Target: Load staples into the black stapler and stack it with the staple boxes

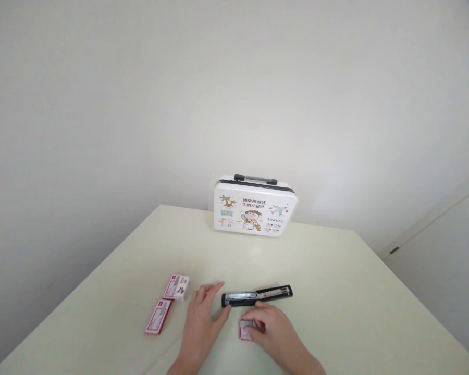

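Observation:
A black stapler (pixel 240 299) lies unfolded flat on the table, its metal staple channel facing up. My left hand (pixel 203 312) is beside the stapler's left end with thumb and fingers spread, holding nothing; its thumb tip is close to the stapler's near edge. In front of the stapler, my right hand (pixel 271 328) has thumb and fingers closed on a small pink-and-white staple box (pixel 244 331), which rests on the table. The fingers cover the right part of that box. I cannot tell whether its end is open.
To the left of my hands lie a pink-and-white box with a stapler picture (pixel 177 287) and another pink-and-white box (pixel 158 317), end to end. A white cartoon-printed case (pixel 254 211) with a black handle stands at the table's back edge, before a plain wall.

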Demonstrator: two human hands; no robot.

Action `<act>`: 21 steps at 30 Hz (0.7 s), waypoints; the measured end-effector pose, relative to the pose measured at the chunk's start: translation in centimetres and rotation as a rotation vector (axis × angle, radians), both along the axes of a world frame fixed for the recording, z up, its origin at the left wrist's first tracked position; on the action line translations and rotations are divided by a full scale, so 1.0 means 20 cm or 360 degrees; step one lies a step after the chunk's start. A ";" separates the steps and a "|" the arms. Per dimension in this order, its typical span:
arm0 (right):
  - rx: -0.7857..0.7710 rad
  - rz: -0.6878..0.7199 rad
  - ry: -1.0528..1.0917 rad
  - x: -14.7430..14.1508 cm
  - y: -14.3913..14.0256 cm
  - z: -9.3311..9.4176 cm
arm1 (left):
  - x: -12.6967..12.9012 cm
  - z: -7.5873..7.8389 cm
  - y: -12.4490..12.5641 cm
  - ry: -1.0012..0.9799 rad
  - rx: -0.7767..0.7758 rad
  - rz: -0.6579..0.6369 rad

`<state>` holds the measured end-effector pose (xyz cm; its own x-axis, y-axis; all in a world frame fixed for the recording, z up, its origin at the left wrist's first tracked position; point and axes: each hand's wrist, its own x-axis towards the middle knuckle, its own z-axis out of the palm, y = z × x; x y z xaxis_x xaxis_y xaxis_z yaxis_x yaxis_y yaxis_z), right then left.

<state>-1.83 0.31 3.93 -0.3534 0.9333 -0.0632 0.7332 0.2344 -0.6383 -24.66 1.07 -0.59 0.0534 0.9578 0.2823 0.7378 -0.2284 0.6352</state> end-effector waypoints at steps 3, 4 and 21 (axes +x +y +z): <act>0.0039 0.0053 -0.0034 -0.06 0.02 -0.01 | 0.02 0.04 0.06 0.0075 -0.0049 -0.0117; 0.0067 0.0050 -0.0015 -0.07 0.03 -0.01 | 0.03 0.05 0.07 0.0089 -0.0064 -0.0154; 0.0156 0.0030 -0.0062 -0.08 0.11 0.05 | 0.06 0.10 0.00 0.0123 -0.0206 -0.0245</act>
